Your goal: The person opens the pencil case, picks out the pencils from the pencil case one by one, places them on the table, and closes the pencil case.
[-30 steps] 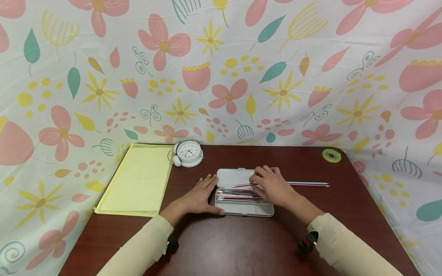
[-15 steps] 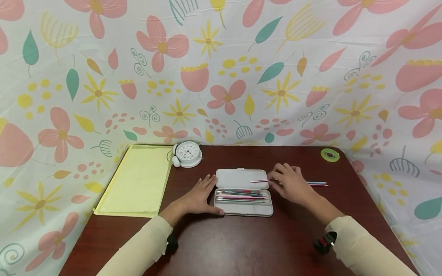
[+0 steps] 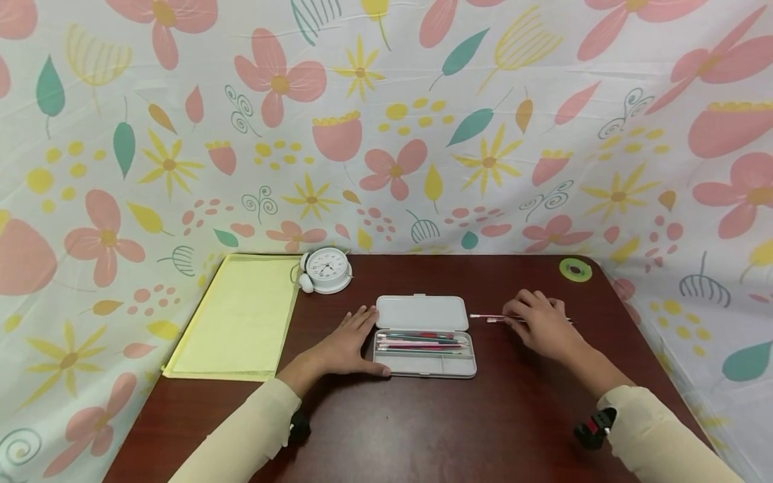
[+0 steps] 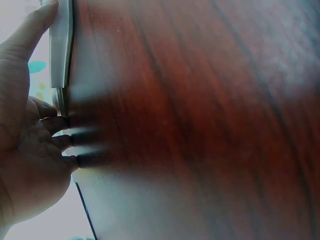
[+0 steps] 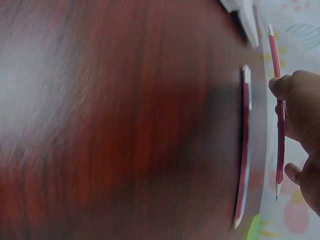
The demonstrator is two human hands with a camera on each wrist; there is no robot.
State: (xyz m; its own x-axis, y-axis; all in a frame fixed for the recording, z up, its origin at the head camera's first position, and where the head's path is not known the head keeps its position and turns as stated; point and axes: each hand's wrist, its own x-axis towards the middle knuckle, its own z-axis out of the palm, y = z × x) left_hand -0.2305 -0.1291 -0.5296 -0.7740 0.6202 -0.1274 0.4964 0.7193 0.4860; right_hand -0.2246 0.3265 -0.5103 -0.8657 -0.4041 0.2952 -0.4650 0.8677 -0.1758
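My right hand (image 3: 541, 327) pinches a red pencil (image 5: 274, 55) with a white eraser end and a sharpened tip, held over the right part of the table. A red pencil (image 5: 244, 145) and a light blue pencil (image 5: 249, 102) lie side by side on the tabletop below; in the head view my hand mostly hides them. The white pencil case (image 3: 410, 365) lies unfolded, its lid (image 3: 423, 313) tipped back, with several pencils (image 3: 419, 343) in its upper compartment. At the case's left side rests my left hand (image 3: 344, 345), fingers extended, thumb at the front corner.
A white alarm clock (image 3: 327, 270) stands at the back, next to a yellow zip folder (image 3: 235, 322) on the left. A green roll of tape (image 3: 576, 270) lies by the back right corner. Floral cloth (image 3: 392, 134) hangs behind the table.
My right hand has moved right with the red pencil, from over the case to above the pencils on the table. My left hand has stayed beside the case.
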